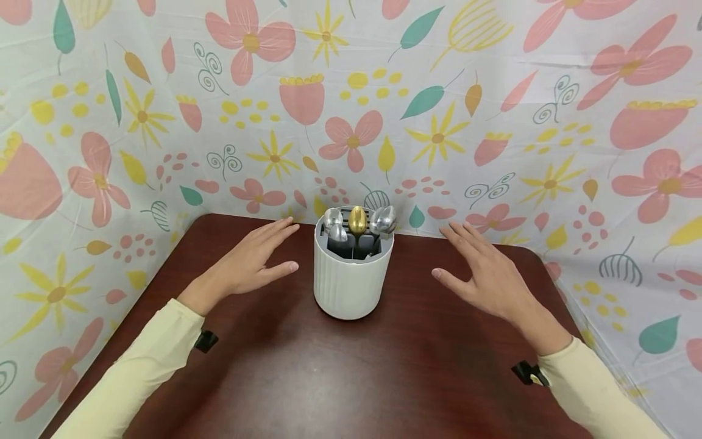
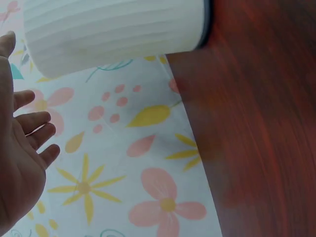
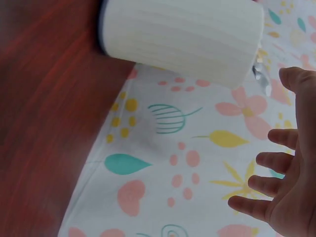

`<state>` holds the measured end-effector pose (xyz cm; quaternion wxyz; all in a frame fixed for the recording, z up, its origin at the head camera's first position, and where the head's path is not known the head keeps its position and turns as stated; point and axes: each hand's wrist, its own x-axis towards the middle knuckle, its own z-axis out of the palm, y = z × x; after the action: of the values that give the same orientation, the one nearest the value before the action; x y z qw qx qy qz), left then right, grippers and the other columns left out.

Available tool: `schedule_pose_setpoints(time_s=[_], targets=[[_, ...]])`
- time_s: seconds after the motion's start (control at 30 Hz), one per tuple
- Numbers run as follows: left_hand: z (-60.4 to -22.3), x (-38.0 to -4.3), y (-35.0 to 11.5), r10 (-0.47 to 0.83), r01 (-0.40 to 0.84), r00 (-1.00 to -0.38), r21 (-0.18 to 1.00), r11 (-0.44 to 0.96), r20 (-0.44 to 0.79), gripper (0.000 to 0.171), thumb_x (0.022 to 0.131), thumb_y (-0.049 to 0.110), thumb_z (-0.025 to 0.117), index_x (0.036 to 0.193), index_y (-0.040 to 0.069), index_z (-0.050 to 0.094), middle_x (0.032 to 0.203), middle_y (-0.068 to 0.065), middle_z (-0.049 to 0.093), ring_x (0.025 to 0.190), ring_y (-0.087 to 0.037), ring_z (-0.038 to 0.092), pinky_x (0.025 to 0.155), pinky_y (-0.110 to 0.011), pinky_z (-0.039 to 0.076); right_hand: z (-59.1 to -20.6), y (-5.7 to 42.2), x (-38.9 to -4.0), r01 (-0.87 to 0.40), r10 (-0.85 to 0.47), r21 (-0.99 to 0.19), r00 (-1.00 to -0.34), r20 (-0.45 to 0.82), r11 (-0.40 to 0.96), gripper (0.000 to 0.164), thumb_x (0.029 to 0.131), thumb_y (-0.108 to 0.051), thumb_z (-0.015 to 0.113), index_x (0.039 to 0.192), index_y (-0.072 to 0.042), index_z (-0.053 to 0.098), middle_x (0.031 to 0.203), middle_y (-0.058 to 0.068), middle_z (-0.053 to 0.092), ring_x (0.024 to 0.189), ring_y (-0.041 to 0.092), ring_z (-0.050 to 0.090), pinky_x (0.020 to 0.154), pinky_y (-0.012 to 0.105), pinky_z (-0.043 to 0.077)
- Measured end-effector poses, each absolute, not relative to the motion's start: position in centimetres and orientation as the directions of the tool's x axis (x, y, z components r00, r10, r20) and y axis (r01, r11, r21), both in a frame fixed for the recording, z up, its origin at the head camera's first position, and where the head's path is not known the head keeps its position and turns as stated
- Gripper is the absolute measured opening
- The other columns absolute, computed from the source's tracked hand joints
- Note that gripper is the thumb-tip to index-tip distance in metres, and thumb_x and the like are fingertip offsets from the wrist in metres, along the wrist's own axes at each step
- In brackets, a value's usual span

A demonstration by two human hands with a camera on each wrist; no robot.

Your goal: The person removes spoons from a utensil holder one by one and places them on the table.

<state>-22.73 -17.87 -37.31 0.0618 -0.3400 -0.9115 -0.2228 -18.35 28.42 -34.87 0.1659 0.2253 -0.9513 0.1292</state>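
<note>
A white ribbed utensil holder (image 1: pixel 351 286) stands upright on the table. Out of its grey divided top rise several silver spoons (image 1: pixel 384 219) and one gold spoon (image 1: pixel 358 219), bowls up; their handles are mostly hidden inside. To the left of the holder my left hand (image 1: pixel 244 262) hovers with fingers extended, apart from it. On the other side my right hand (image 1: pixel 488 277) is held up in the same way, thumb spread. Both wrist views show the holder's ribbed wall (image 2: pixel 113 34) beyond spread, unoccupied fingers.
The dark reddish-brown table (image 1: pixel 307 378) has rounded far corners. Flower-printed white cloth (image 1: pixel 351 91) hangs close behind it and along both sides. A small black device (image 1: pixel 206 341) sits at the left wrist, another black device (image 1: pixel 529 373) at the right.
</note>
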Motion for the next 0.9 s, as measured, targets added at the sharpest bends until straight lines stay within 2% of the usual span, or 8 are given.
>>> schedule_pose_setpoints(time_s=[0.2, 0.37, 0.47, 0.53, 0.67, 0.8, 0.9], targets=[[-36.6, -23.4, -16.7, 0.559, 0.595, -0.792, 0.508, 0.623, 0.244, 0.072, 0.101, 0.054, 0.057, 0.160, 0.018, 0.037, 0.167, -0.003, 0.030, 0.152, -0.028, 0.029, 0.119, -0.055, 0.027, -33.8, 27.4, -18.9, -0.508, -0.399, -0.201, -0.820, 0.411, 0.838, 0.077, 0.093, -0.045, 0.073, 0.159, -0.022, 0.041, 0.162, 0.008, 0.040, 0.149, 0.032, 0.037, 0.102, 0.064, 0.042], [-36.6, -24.2, -15.5, 0.524, 0.561, -0.810, 0.608, 0.562, 0.263, 0.069, 0.100, 0.051, 0.062, 0.158, 0.019, 0.042, 0.165, -0.005, 0.035, 0.151, -0.028, 0.032, 0.118, -0.056, 0.030, -33.1, 26.9, -19.7, -0.537, -0.406, -0.249, -0.808, 0.427, 0.806, 0.077, 0.093, -0.043, 0.074, 0.159, -0.030, 0.038, 0.160, 0.005, 0.044, 0.144, 0.033, 0.044, 0.105, 0.060, 0.040], [-36.7, -24.6, -14.8, 0.497, 0.546, -0.818, 0.661, 0.515, 0.289, 0.065, 0.100, 0.046, 0.065, 0.155, 0.018, 0.047, 0.162, -0.003, 0.041, 0.149, -0.026, 0.037, 0.117, -0.053, 0.033, -32.8, 26.6, -20.3, -0.556, -0.395, -0.302, -0.798, 0.454, 0.775, 0.073, 0.092, -0.038, 0.077, 0.156, -0.028, 0.045, 0.153, 0.003, 0.052, 0.134, 0.031, 0.055, 0.103, 0.055, 0.045], [-36.9, -24.8, -14.4, 0.479, 0.534, -0.826, 0.686, 0.494, 0.298, 0.062, 0.099, 0.044, 0.067, 0.153, 0.018, 0.050, 0.160, -0.002, 0.043, 0.146, -0.025, 0.041, 0.116, -0.052, 0.035, -32.6, 26.3, -20.9, -0.582, -0.394, -0.343, -0.783, 0.481, 0.737, 0.067, 0.091, -0.032, 0.079, 0.152, -0.022, 0.052, 0.147, 0.005, 0.059, 0.126, 0.029, 0.061, 0.100, 0.050, 0.050], [-37.0, -25.1, -13.8, 0.455, 0.515, -0.837, 0.715, 0.472, 0.303, 0.062, 0.096, 0.044, 0.071, 0.151, 0.021, 0.054, 0.157, 0.001, 0.047, 0.143, -0.023, 0.046, 0.114, -0.051, 0.039, -32.4, 25.7, -21.9, -0.605, -0.379, -0.444, -0.780, 0.499, 0.661, 0.056, 0.090, -0.024, 0.081, 0.143, -0.017, 0.062, 0.132, 0.005, 0.069, 0.114, 0.024, 0.069, 0.092, 0.041, 0.056], [-37.0, -25.3, -13.3, 0.447, 0.485, -0.850, 0.746, 0.457, 0.280, 0.066, 0.091, 0.047, 0.076, 0.149, 0.023, 0.055, 0.156, 0.002, 0.048, 0.143, -0.021, 0.046, 0.113, -0.049, 0.039, -32.4, 25.3, -22.6, -0.572, -0.344, -0.532, -0.813, 0.469, 0.625, 0.053, 0.090, -0.024, 0.081, 0.140, -0.020, 0.064, 0.125, 0.005, 0.072, 0.105, 0.025, 0.073, 0.089, 0.040, 0.057], [-37.1, -25.4, -13.1, 0.446, 0.452, -0.860, 0.778, 0.436, 0.250, 0.067, 0.090, 0.047, 0.077, 0.149, 0.023, 0.056, 0.156, 0.001, 0.049, 0.142, -0.023, 0.047, 0.113, -0.050, 0.040, -32.6, 25.0, -23.2, -0.551, -0.331, -0.583, -0.832, 0.446, 0.597, 0.052, 0.090, -0.023, 0.081, 0.139, -0.020, 0.065, 0.123, 0.005, 0.072, 0.103, 0.025, 0.073, 0.090, 0.041, 0.057]])
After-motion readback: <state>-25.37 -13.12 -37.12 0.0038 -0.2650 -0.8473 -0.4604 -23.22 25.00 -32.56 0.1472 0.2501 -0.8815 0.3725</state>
